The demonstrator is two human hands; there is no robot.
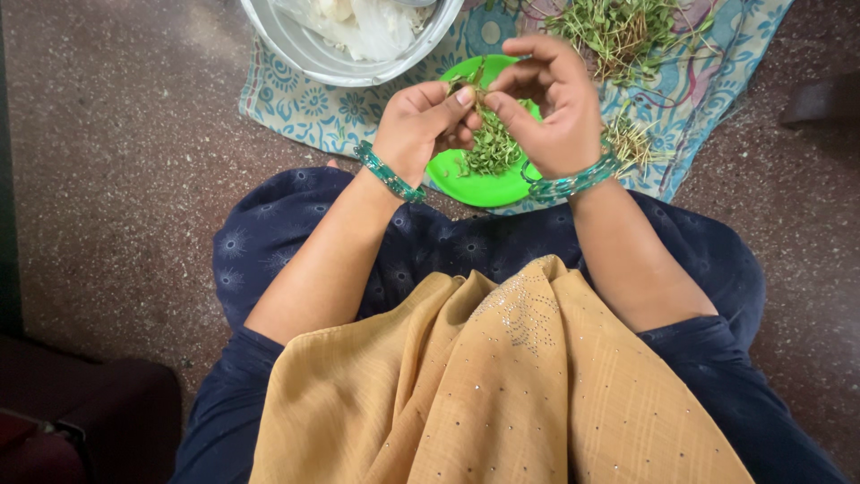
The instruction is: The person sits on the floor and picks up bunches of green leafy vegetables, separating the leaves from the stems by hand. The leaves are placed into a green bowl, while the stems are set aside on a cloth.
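Mustard-yellow scarf [502,385] is draping over the lap; beyond it, left hand [421,121] and right hand [546,103] are pinching a leafy green sprig [479,103] between closed fingers, hovering over the green plate [475,184] on the patterned cloth [305,103].

1. Round grey metal bowl [296,45]: upper part cut off by the top edge; its white contents are only partly seen.
2. Round bright green plastic plate [466,179]: middle and far rim hidden behind both hands.
3. Loose pile of green leafy sprigs [618,31]: top cut by the frame edge.
4. Thin green sprig [488,116]: stem hidden between the fingers.
5. Patterned pale blue cloth [296,108]: upper edge out of frame.
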